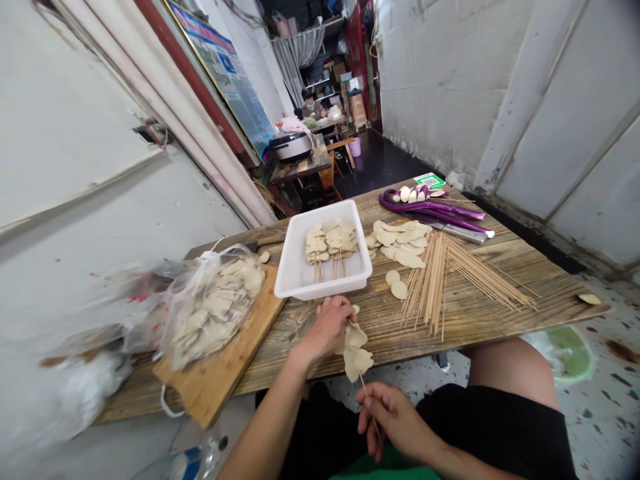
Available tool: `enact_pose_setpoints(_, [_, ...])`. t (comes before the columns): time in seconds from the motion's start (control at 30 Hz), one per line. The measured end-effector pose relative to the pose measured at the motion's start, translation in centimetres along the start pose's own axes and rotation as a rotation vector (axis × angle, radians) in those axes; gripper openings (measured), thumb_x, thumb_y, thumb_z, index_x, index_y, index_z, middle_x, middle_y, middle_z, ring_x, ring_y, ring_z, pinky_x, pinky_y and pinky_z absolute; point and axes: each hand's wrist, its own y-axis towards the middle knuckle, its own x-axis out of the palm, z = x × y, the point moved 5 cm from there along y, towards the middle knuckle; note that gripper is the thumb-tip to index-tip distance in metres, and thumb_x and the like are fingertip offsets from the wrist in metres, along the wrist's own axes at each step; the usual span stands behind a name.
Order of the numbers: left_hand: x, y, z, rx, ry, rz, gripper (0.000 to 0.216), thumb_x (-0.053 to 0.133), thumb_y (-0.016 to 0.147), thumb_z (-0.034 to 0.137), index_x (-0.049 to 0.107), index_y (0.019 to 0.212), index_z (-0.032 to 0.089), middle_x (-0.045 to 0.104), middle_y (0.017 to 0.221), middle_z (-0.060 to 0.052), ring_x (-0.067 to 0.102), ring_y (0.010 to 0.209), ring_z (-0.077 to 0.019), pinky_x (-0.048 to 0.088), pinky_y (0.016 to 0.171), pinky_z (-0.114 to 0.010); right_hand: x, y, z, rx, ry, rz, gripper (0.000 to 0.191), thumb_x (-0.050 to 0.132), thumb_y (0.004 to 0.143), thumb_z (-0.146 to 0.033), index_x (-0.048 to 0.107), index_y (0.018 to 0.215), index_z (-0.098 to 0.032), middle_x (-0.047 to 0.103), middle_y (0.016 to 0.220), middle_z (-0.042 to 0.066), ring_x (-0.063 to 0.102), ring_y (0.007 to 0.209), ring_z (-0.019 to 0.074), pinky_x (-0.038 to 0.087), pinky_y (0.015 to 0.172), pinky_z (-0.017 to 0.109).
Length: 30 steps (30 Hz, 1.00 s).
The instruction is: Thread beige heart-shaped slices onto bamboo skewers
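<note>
My right hand pinches the lower end of a thin bamboo skewer near my lap. Several pale eggplant slices are threaded on its upper part. My left hand is closed around the top slices at the table's front edge, just below a white plastic tray. Finished skewers of slices lie in that tray. Loose slices and a spread of bare bamboo skewers lie on the wooden table to the right.
A clear plastic bag of slices rests on a wooden cutting board at left. Purple eggplants and a knife lie at the table's far right. A plastic bottle is on the floor. A person sits far back in the room.
</note>
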Motion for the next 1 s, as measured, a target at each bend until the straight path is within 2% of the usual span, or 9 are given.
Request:
enact_pose_setpoints(0.33, [0.3,-1.1,-0.2,0.024,-0.033,0.052,0.031,0.036,0.079,0.004,0.059,0.09,0.022,0.058,0.101,-0.003,0.044,0.097,-0.0184,0.033,0.085,-0.034,-0.4,0.2,0.2,-0.005,-0.011,0.005,0.049,0.058,0.067,-0.06,0.045,0.086,-0.017,0.061,0.054,-0.006,0.053,0.031,0.006,0.041,0.028,0.015])
enact_pose_setpoints(0.47, [0.7,-0.8,-0.7,-0.023,-0.063,0.043,0.052,0.036,0.074,-0.001,0.052,0.116,0.024,0.059,0.102,-0.003,0.045,0.097,-0.0181,0.032,0.087,-0.035,-0.3,0.1,0.3,-0.01,-0.014,0.005,0.048,0.058,0.068,-0.06,0.044,0.086,-0.017,0.061,0.054,-0.006,0.053,0.031,0.0064,0.041,0.029,0.015])
enact_pose_setpoints(0.53, [0.8,-0.5,-0.6,-0.019,-0.047,0.02,0.059,0.036,0.072,-0.002,0.05,0.122,0.027,0.058,0.102,-0.003,0.045,0.097,-0.0182,0.031,0.087,-0.035,-0.3,0.1,0.4,-0.01,-0.015,0.005,0.049,0.058,0.067,-0.059,0.045,0.087,-0.017,0.061,0.055,-0.006,0.053,0.032,0.0066,0.041,0.029,0.016])
enact_pose_setpoints(0.67, [0.9,0.0,-0.1,0.005,0.017,-0.027,0.05,0.039,0.071,-0.001,0.062,0.105,0.028,0.057,0.102,-0.002,0.044,0.099,-0.019,0.03,0.084,-0.035,-0.5,0.1,0.4,-0.005,-0.015,0.012,0.049,0.058,0.067,-0.06,0.045,0.087,-0.017,0.06,0.054,-0.006,0.053,0.032,0.0066,0.041,0.029,0.016])
enact_pose_setpoints(0.8, [0.6,0.1,0.3,0.017,0.09,-0.05,0.048,0.042,0.07,0.0,0.062,0.103,0.028,0.054,0.102,-0.003,0.043,0.098,-0.0199,0.029,0.08,-0.035,-0.6,0.1,0.6,-0.001,-0.016,0.021,0.049,0.058,0.066,-0.06,0.045,0.086,-0.017,0.059,0.054,-0.006,0.053,0.032,0.0069,0.041,0.029,0.016])
enact_pose_setpoints(0.9, [0.3,0.2,0.5,0.025,0.112,-0.075,0.038,0.044,0.068,-0.001,0.062,0.09,0.023,0.054,0.1,-0.003,0.043,0.097,-0.0196,0.029,0.079,-0.034,-0.6,0.0,0.6,-0.001,-0.02,0.028,0.049,0.058,0.067,-0.06,0.045,0.086,-0.017,0.059,0.054,-0.007,0.052,0.032,0.0068,0.04,0.029,0.016])
enact_pose_setpoints(1.0, [-0.2,0.3,0.4,0.028,0.087,-0.039,0.035,0.042,0.066,-0.002,0.058,0.087,0.021,0.055,0.098,-0.003,0.043,0.095,-0.019,0.029,0.079,-0.033,-0.7,0.0,0.4,-0.008,-0.022,0.035,0.049,0.057,0.067,-0.061,0.045,0.087,-0.018,0.059,0.055,-0.006,0.053,0.032,0.007,0.041,0.029,0.017])
